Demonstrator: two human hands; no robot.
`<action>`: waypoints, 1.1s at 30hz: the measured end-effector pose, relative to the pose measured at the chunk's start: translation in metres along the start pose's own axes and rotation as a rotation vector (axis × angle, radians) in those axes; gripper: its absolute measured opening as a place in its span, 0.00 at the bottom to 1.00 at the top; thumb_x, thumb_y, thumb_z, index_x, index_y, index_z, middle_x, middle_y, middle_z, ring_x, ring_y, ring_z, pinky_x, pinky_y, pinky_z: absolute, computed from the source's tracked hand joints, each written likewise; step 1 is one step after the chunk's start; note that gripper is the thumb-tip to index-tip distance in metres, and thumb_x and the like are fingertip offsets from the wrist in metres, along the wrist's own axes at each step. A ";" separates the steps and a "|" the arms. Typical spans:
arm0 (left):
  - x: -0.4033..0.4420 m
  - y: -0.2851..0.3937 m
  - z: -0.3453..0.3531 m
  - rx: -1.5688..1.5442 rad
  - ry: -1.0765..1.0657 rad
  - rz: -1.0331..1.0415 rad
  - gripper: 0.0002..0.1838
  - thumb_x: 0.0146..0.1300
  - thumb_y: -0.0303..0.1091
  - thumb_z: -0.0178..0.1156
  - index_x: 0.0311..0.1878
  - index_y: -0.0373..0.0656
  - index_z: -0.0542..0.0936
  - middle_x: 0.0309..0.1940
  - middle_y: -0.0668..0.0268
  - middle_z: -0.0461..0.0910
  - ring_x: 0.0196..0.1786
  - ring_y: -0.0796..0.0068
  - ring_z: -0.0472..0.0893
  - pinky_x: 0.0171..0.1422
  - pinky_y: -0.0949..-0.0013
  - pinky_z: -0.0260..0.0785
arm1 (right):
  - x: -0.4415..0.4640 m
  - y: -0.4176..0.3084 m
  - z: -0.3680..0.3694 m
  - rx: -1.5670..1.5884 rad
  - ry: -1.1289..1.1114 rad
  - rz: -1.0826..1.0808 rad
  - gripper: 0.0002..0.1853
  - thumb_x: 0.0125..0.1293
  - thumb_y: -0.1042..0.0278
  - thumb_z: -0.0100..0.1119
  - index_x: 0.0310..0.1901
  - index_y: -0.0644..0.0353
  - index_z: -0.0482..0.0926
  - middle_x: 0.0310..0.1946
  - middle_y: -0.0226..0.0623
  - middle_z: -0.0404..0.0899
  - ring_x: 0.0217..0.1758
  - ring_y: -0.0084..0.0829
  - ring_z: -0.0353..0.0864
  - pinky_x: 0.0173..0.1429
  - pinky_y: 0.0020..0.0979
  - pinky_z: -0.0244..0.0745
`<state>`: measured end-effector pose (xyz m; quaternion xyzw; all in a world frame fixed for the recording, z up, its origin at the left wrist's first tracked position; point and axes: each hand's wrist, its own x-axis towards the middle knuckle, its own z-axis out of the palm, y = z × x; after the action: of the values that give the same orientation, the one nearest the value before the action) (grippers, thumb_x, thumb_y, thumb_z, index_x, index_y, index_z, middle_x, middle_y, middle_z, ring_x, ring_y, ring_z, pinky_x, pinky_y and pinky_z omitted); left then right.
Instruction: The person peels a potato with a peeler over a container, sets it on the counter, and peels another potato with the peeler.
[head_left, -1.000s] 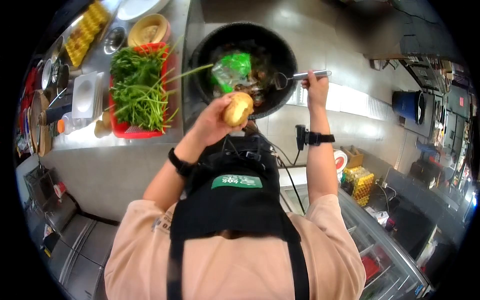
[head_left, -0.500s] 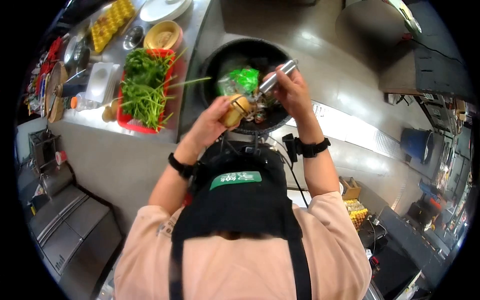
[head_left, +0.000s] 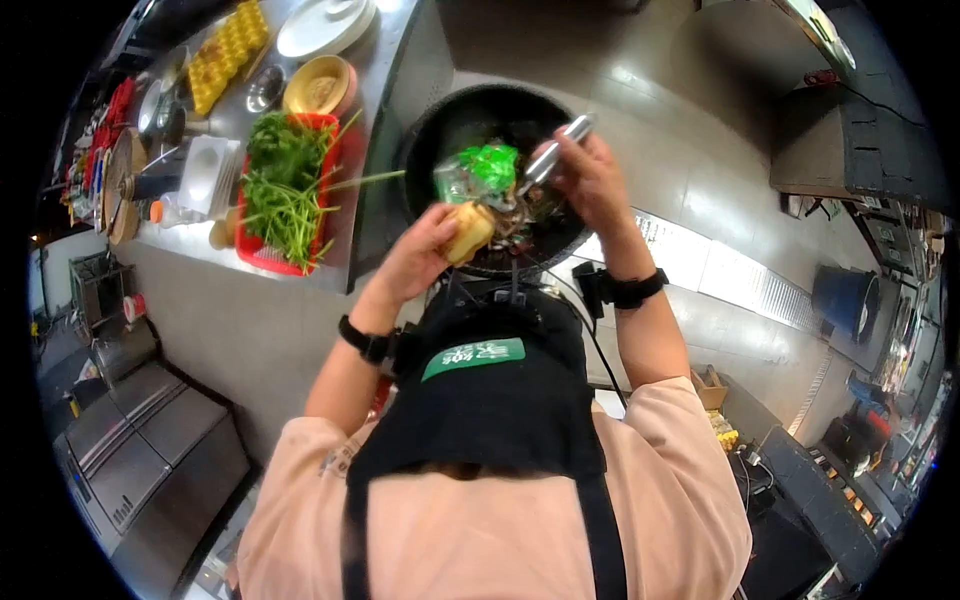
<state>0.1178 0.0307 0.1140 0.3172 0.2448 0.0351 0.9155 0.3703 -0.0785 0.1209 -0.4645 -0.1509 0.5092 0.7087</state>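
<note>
over round black bin, gripping potato in left hand, wrapped around near side. in right hand, clasping peeler by silver handle, tilted down toward potato; cannot tell whether touching, head being blurred. best to hold potato firmly, tuck fingertips out of blade's path, draw lightly and evenly, turn potato between strokes. keep low above green bag inside bin, where scraps can drop. to left, note red basket of leafy greens on metal counter.

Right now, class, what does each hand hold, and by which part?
Left hand: potato, by its left side; right hand: peeler, by its silver handle.
</note>
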 end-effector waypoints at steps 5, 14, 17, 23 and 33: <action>0.001 0.006 0.001 -0.020 -0.047 -0.024 0.23 0.69 0.43 0.57 0.62 0.44 0.66 0.56 0.62 0.75 0.56 0.70 0.76 0.59 0.65 0.68 | 0.035 0.029 -0.035 -0.331 0.150 -0.072 0.07 0.72 0.65 0.54 0.43 0.58 0.71 0.33 0.34 0.84 0.26 0.17 0.75 0.29 0.19 0.68; 0.012 0.010 -0.001 0.016 -0.003 -0.002 0.24 0.67 0.41 0.59 0.62 0.42 0.67 0.55 0.62 0.76 0.56 0.68 0.77 0.60 0.66 0.69 | 0.016 0.009 0.005 0.057 0.108 0.049 0.05 0.72 0.65 0.53 0.44 0.55 0.72 0.35 0.37 0.83 0.28 0.17 0.74 0.31 0.19 0.69; 0.010 0.011 0.001 0.047 -0.034 0.023 0.26 0.66 0.40 0.60 0.63 0.42 0.67 0.56 0.62 0.75 0.57 0.68 0.77 0.63 0.64 0.68 | 0.043 0.028 -0.027 -0.257 0.249 0.015 0.06 0.72 0.66 0.54 0.40 0.58 0.72 0.31 0.36 0.84 0.25 0.18 0.73 0.28 0.19 0.68; 0.014 0.012 -0.009 0.043 -0.040 0.064 0.29 0.64 0.39 0.62 0.65 0.41 0.66 0.58 0.61 0.74 0.60 0.68 0.74 0.66 0.62 0.66 | 0.029 0.006 -0.022 0.051 0.183 0.067 0.08 0.72 0.64 0.53 0.39 0.59 0.73 0.31 0.37 0.82 0.23 0.16 0.70 0.25 0.17 0.65; 0.008 0.008 0.003 -0.026 -0.126 0.173 0.29 0.69 0.48 0.55 0.67 0.42 0.64 0.57 0.61 0.74 0.57 0.66 0.76 0.60 0.64 0.68 | 0.035 0.024 -0.036 0.009 0.224 0.067 0.09 0.73 0.64 0.52 0.40 0.61 0.73 0.32 0.36 0.81 0.25 0.16 0.70 0.28 0.17 0.66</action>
<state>0.1274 0.0373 0.1176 0.3269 0.1580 0.0970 0.9267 0.3961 -0.0650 0.0735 -0.5200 -0.0526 0.4779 0.7060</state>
